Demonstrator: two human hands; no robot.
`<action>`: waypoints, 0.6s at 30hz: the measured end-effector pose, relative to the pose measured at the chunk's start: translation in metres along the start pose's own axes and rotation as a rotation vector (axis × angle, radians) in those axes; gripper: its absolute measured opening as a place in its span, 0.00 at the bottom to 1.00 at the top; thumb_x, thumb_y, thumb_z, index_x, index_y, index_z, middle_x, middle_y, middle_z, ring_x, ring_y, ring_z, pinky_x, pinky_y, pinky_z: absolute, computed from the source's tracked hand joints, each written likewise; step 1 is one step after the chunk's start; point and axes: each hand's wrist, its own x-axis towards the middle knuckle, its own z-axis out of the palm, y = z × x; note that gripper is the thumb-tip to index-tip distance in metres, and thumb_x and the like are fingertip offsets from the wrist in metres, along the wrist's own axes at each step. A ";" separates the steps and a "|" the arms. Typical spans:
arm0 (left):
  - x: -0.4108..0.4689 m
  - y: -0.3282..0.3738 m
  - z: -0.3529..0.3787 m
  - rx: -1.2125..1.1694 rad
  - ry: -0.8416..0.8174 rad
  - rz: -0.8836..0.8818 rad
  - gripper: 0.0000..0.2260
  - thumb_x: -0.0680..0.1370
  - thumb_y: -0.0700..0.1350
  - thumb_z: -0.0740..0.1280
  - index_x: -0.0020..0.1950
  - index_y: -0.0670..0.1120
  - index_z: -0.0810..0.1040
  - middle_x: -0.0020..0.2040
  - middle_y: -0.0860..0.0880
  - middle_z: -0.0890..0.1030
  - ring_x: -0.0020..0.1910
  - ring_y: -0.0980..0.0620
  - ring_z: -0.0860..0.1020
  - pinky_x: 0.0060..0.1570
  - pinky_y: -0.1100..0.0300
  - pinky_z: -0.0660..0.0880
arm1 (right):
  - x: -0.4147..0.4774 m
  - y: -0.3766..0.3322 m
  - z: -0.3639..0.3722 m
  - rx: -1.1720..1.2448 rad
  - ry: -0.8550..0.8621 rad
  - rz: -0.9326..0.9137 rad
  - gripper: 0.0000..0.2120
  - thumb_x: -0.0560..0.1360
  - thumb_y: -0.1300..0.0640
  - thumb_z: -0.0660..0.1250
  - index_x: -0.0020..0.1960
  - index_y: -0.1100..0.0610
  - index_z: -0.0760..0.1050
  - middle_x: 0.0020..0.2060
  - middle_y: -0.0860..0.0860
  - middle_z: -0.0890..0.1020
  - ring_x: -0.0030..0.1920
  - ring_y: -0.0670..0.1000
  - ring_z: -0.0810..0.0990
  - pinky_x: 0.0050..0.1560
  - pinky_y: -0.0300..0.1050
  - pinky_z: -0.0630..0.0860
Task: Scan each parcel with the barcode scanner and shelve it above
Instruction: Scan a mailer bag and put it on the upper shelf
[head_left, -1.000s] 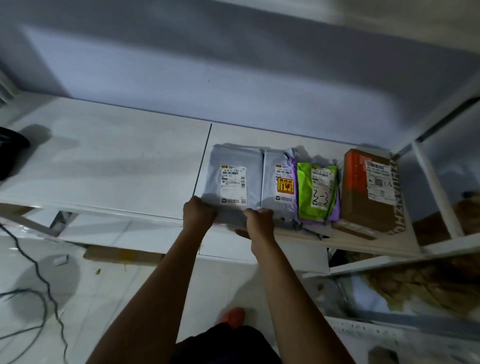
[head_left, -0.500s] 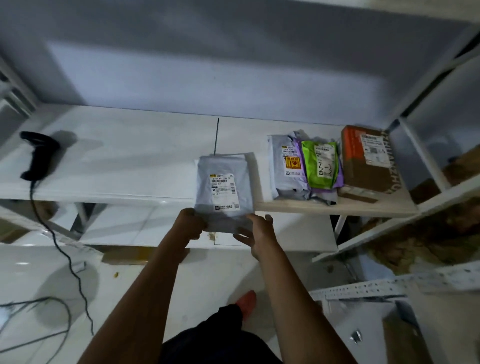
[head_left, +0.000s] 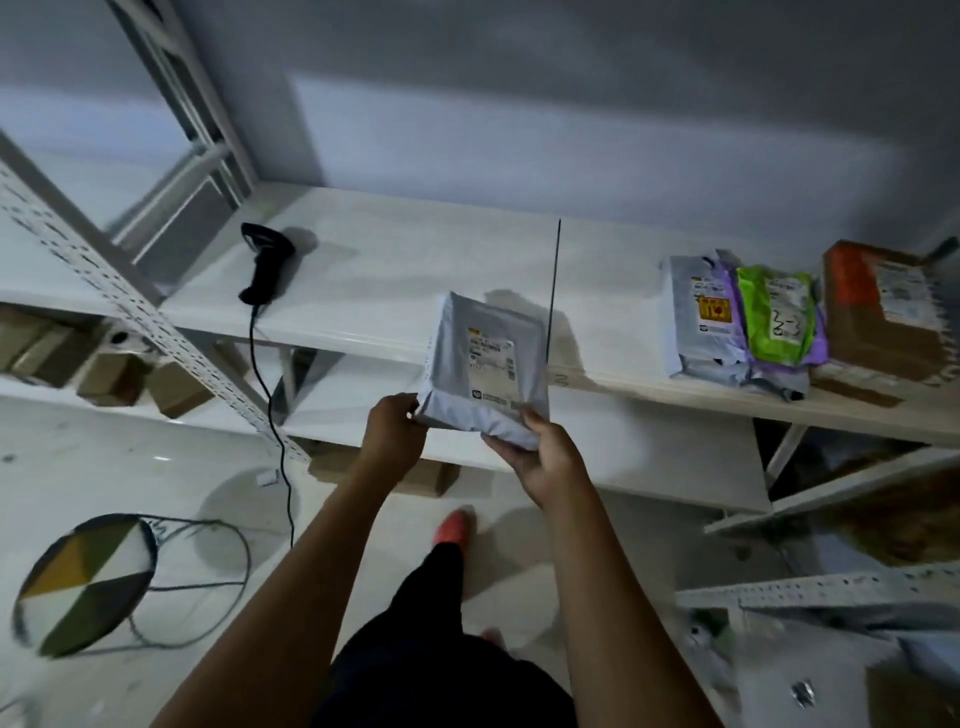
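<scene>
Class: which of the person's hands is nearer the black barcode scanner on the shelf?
Left. The left hand grips the grey parcel at its left corner, below and right of the barcode scanner; the right hand holds the other corner, farther right.

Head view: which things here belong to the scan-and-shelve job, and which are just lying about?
Job: grey mailer bag, gripped by left hand and right hand; barcode scanner on the shelf; waiting grey bag with yellow sticker, green pouch, taped cardboard box.
Lying about: round stool on the floor; small cardboard boxes low at left.
</scene>
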 end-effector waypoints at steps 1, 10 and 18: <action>0.002 -0.008 -0.008 -0.058 -0.005 -0.063 0.11 0.76 0.30 0.65 0.39 0.44 0.77 0.31 0.49 0.76 0.34 0.48 0.74 0.30 0.63 0.70 | 0.003 0.004 0.008 -0.004 -0.020 -0.022 0.06 0.82 0.68 0.63 0.54 0.67 0.78 0.56 0.63 0.82 0.55 0.63 0.81 0.46 0.60 0.85; 0.066 -0.042 -0.120 -1.062 -0.198 -0.440 0.12 0.83 0.41 0.67 0.62 0.35 0.77 0.60 0.28 0.79 0.54 0.33 0.84 0.52 0.44 0.84 | 0.059 0.043 0.131 -0.182 -0.137 -0.240 0.21 0.75 0.72 0.68 0.67 0.65 0.73 0.61 0.62 0.83 0.62 0.64 0.82 0.55 0.60 0.83; 0.157 -0.097 -0.231 -1.234 -0.121 -0.294 0.21 0.81 0.52 0.71 0.70 0.42 0.78 0.63 0.41 0.84 0.63 0.40 0.83 0.61 0.44 0.81 | 0.098 0.124 0.282 -0.286 -0.338 -0.150 0.17 0.76 0.72 0.65 0.64 0.63 0.76 0.61 0.61 0.83 0.62 0.62 0.82 0.57 0.55 0.83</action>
